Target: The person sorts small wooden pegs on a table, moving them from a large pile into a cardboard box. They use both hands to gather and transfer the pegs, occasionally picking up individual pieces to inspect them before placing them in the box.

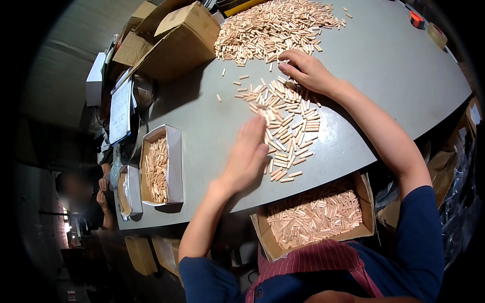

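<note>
Short wooden dowel pins lie in a loose spread on the grey table. My left hand is at the left edge of this spread, against some dowels. Motion smears its fingers, so I cannot tell how far they are closed. Beyond the spread, my right hand rests low over the table with thumb and fingers apart, and nothing shows in its grasp. Just past it is a large heap of dowel pins. Its palm side is hidden.
Below the near table edge, an open cardboard box holds many dowels. On the left stand a long white box of dowels and a smaller box. Cardboard boxes fill the far left; a tape roll lies far right. Another person's hands show at left.
</note>
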The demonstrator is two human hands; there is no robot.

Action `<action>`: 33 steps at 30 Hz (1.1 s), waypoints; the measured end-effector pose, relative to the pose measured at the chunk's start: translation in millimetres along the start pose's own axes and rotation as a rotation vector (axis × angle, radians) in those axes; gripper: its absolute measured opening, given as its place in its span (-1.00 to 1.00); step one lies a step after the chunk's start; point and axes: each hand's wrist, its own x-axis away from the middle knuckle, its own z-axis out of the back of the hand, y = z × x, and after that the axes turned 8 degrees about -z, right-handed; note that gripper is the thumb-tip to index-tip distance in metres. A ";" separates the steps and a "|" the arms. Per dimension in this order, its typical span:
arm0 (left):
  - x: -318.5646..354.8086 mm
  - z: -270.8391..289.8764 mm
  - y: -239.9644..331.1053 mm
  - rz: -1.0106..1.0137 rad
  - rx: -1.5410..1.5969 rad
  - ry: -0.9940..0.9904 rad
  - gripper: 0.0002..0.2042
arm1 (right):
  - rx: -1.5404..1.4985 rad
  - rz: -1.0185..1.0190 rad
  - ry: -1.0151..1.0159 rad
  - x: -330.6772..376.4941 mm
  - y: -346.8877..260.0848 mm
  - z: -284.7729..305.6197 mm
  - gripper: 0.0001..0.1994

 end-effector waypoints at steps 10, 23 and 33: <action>43.2 -5.1 25.6 0.257 0.170 0.448 -0.75 | -0.010 -0.024 -0.084 1.6 5.4 -1.9 -0.70; 28.0 -8.5 39.6 0.173 -0.150 0.446 -0.84 | -0.019 -0.069 -0.081 2.4 0.7 0.5 -0.79; -8.2 -1.9 54.7 -0.197 -0.632 0.021 -0.90 | 0.040 0.044 -0.153 -0.2 8.8 3.0 -0.85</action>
